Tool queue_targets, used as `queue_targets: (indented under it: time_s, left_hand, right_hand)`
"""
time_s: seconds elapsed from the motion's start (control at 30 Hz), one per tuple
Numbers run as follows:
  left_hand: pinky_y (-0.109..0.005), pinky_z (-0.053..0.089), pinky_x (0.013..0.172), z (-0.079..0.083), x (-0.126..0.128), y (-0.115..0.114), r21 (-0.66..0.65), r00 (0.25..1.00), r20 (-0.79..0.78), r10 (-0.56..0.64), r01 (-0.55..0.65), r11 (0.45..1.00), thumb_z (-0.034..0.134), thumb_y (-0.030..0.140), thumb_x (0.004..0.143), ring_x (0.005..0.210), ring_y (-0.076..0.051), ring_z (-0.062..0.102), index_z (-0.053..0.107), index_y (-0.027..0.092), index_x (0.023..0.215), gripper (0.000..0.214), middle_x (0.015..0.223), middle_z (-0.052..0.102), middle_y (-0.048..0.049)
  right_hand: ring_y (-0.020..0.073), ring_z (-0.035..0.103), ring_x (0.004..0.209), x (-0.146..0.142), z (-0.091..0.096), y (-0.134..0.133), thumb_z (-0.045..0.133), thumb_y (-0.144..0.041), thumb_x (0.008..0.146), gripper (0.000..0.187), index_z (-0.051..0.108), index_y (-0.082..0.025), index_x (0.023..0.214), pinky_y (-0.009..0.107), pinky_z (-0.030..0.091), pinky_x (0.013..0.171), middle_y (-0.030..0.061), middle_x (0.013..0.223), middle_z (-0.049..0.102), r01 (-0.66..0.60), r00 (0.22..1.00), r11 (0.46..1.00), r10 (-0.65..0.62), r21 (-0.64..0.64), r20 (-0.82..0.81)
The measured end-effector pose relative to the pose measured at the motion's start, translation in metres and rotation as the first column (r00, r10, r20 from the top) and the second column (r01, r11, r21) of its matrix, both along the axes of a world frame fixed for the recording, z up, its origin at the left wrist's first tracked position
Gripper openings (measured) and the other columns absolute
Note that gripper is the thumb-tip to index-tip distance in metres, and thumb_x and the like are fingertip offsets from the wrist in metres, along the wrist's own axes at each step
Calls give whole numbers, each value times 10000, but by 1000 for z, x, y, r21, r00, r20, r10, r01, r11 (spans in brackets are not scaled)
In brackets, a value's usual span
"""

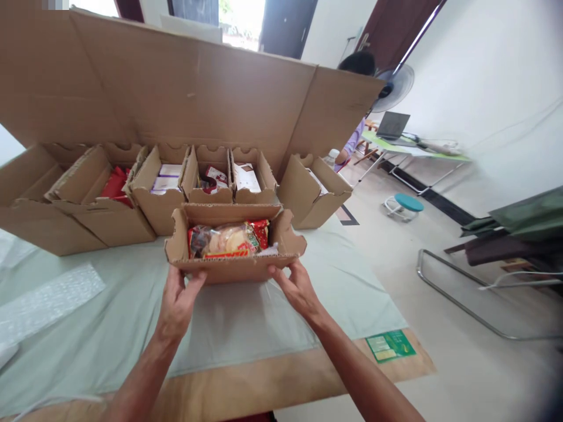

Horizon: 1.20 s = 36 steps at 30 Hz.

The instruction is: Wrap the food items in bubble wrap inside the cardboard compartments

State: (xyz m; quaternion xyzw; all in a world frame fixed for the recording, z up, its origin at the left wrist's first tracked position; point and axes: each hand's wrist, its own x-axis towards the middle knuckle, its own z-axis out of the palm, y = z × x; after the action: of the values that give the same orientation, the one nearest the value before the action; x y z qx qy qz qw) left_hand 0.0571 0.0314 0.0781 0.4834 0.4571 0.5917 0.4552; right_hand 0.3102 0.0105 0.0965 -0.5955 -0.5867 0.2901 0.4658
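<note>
The person's 2 hands grip an open-topped cardboard bin [237,271] over the middle of the surface [264,384], well in from its near edge. The left hand [178,299] is partly curled around the bin's near left corner, its thumb on the front wall; the right hand [299,290] takes the near right corner likewise — thumb in front, the other fingers mostly hidden. Whether the bin's base touches the pale green cloth [237,322] cannot be told.

Inside the bin lies a clear-and-red snack packet [231,239], with a smaller whitish item at its right end.

Behind it, 6 more cardboard bins stand along the far edge of the surface: 5 side by side from the far left corner, then, past a gap, a sixth bin [310,205] near the far right corner. The second from the left holds red packets [116,184], the third white-and-purple boxes [167,179]. A tall cardboard panel [197,88] rises behind the row.

Bubble wrap [53,305] lies towards the left edge, and a green printed sheet [390,346] at the near right corner. Beyond the surface, on the floor, is a teal-topped stool [408,203] — well apart from everything held.
</note>
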Motion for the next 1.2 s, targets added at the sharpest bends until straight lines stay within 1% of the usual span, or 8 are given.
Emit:
queue_targets:
  time_s: [0.1, 0.2, 0.4, 0.57, 0.73, 0.9, 1.03, 1.2]
  left_hand:
    - [-422, 373, 1206, 10, -19, -15, 5, 999, -1, 38, -38, 999, 741, 424, 873, 1317, -269, 562, 607, 242, 1366, 542, 1302, 676, -62]
    - [-429, 327, 1239, 42, -33, 1, 119, 992, 5, 130, -130, 984, 773, 380, 834, 1293, -257, 580, 623, 248, 1343, 546, 1285, 692, -44]
    - [-435, 409, 1198, 99, -16, 17, 279, 987, 12, 163, -160, 947, 734, 343, 836, 1292, -258, 587, 614, 279, 1335, 517, 1328, 677, -21]
    - [-440, 338, 1245, 89, -27, -15, 218, 994, 10, 112, -112, 969, 749, 357, 844, 1281, -245, 592, 598, 239, 1361, 552, 1310, 692, -33]
    - [-374, 284, 1275, 104, -48, -8, 356, 986, 91, 141, -164, 920, 739, 245, 820, 1346, -208, 546, 614, 248, 1358, 553, 1361, 673, 3]
    - [-454, 397, 1219, 106, -27, -13, 262, 999, -17, 31, -26, 965, 736, 353, 859, 1327, -262, 575, 528, 280, 1453, 634, 1381, 654, -28]
    - [-467, 346, 1254, 85, -19, -31, 193, 997, -75, 5, 9, 981, 746, 353, 858, 1379, -278, 533, 485, 290, 1497, 693, 1448, 602, -45]
    - [-594, 260, 1273, 41, 13, -77, 19, 971, -183, -154, 160, 987, 721, 329, 864, 1510, -348, 386, 269, 315, 1625, 886, 1648, 389, -103]
  right_hand:
    - [302, 676, 1060, -18, 11, -14, 631, -540, 897, 419, 682, -195, 1130, 405, 565, 837, 128, 1189, 733, -7, 999, 1000, 7, -21, 31]
    - [292, 668, 1050, -39, 37, 2, 625, -550, 913, 450, 647, -207, 1203, 413, 560, 845, 116, 1197, 728, -77, 997, 997, 76, 12, 31]
    - [305, 642, 1134, -32, 91, 14, 567, -670, 934, 545, 619, -200, 1206, 459, 531, 970, 116, 1228, 713, -61, 998, 984, 63, 169, -7]
    - [327, 642, 1140, -40, 89, -12, 517, -699, 953, 571, 654, -200, 1195, 491, 517, 1009, 128, 1210, 715, -51, 997, 987, 42, 150, 66]
    - [317, 630, 1199, -64, 96, 8, 529, -676, 957, 563, 614, -211, 1263, 480, 515, 1036, 107, 1270, 700, -168, 985, 972, 172, 161, -11]
    - [321, 658, 1109, -36, 100, -9, 534, -721, 937, 574, 669, -204, 1149, 478, 524, 993, 116, 1171, 734, -8, 999, 978, -4, 210, 53]
    - [329, 651, 1173, -11, 76, -15, 585, -746, 894, 621, 694, -209, 1186, 497, 510, 1060, 106, 1223, 743, -49, 999, 987, 48, 154, 16]
    - [294, 498, 1447, 25, 25, 14, 402, -878, 874, 812, 669, -244, 1307, 497, 375, 1239, 65, 1413, 669, 109, 929, 984, -51, 140, -367]
